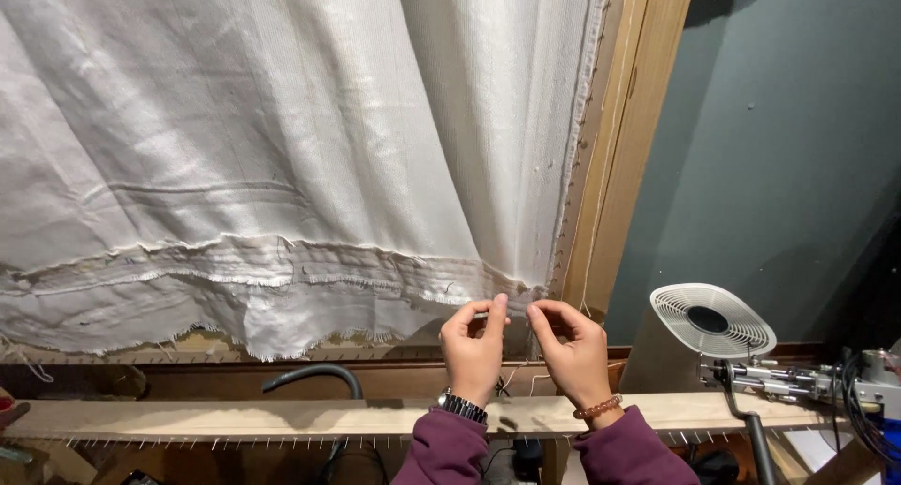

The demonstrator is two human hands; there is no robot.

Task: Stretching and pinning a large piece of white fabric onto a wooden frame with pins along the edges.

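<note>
A large white woven cloth (282,147) hangs loosely on an upright wooden frame (624,138), with a frayed lower hem. My left hand (474,344) pinches the cloth's bottom right corner between thumb and fingertips. Just to its right, my right hand (568,349) also grips the hem with curled fingers, near the frame's post. A metal watch sits on my left wrist and a bead bracelet on my right. Both sleeves are maroon.
A wooden rail (235,417) studded with small nails runs below my hands. A small white fan (711,321) stands at the right beside a metal tool with cables (807,382). A grey curved handle (314,374) shows behind the rail. The wall to the right is dark grey-green.
</note>
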